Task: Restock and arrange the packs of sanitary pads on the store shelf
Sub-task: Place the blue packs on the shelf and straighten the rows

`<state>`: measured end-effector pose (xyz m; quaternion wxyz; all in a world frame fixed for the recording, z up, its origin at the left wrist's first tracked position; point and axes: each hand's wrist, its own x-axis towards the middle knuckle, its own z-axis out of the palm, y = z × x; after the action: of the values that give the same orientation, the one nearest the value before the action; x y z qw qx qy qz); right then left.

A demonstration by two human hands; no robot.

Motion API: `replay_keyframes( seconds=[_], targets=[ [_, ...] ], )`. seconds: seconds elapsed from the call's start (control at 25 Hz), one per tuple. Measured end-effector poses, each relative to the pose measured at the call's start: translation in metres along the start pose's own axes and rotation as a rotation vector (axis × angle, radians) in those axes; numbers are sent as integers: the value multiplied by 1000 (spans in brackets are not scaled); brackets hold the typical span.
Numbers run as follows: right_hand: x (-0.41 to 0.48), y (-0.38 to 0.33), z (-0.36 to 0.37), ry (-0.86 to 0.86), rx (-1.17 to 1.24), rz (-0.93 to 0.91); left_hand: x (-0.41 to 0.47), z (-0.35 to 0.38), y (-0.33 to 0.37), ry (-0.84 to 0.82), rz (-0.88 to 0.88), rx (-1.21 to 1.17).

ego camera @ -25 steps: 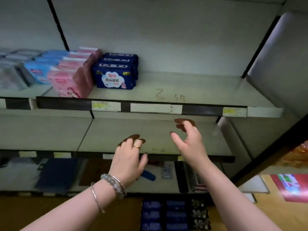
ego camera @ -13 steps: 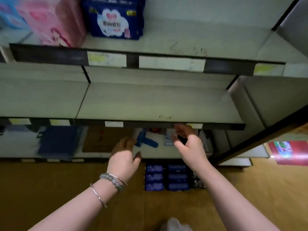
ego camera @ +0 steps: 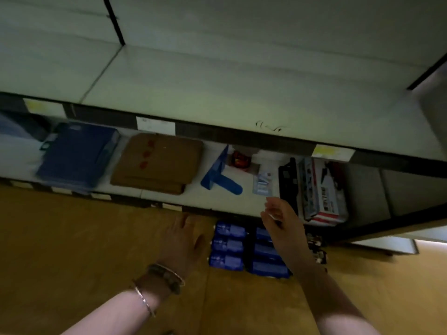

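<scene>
You've dropped both hands off the middle shelf's (ego camera: 217, 93) front edge, down to the floor. Left hand (ego camera: 183, 240) is now just beside the blue packs (ego camera: 227, 247), right hand (ego camera: 283, 228) over them. The stocked top shelf has slid out of view.

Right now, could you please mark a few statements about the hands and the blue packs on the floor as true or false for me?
1. The blue packs lie on the floor in front of the bottom shelf. True.
2. The right hand grips one of the packs. False: it is open above them and holds nothing.
3. The left hand has bracelets at its wrist. True.
4. The brown cardboard stack lies on the floor. False: it lies on the bottom shelf.
</scene>
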<state>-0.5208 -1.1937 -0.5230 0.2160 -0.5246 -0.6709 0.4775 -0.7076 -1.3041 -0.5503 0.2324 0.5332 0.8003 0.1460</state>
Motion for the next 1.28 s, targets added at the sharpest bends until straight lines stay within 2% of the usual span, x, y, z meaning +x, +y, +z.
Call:
replay_keyframes(
  seconds=[0.16, 0.32, 0.4, 0.6, 0.72, 0.88, 1.08, 1.2, 1.28],
  targets=[
    [25, 107, 50, -51, 3, 94, 20, 93, -48, -33, -17, -47],
    [54, 203, 104, -120, -39, 111, 46, 173, -105, -77, -34, -45],
    [68, 235, 122, -140, -75, 66, 58, 201, -123, -47, -69, -28],
    [104, 297, 151, -137, -137, -71, 87, 255, -149, -155, -8, 133],
    [116, 319, 164, -215, -163, -92, 102, 269, -154, -173, 10, 157],
    [115, 362, 181, -506, -490, -163, 99, 286, -147, -224, 41, 225],
    [94, 392, 184, -823, -907, -106, 81, 301, -137, -380, 109, 428],
    [88, 404, 188, -886, -1208, -99, 81, 301, -139, -395, 111, 501],
    [83, 408, 194, -889, -1318, -109, 80, 299, -139, -380, 111, 520]
  ],
)
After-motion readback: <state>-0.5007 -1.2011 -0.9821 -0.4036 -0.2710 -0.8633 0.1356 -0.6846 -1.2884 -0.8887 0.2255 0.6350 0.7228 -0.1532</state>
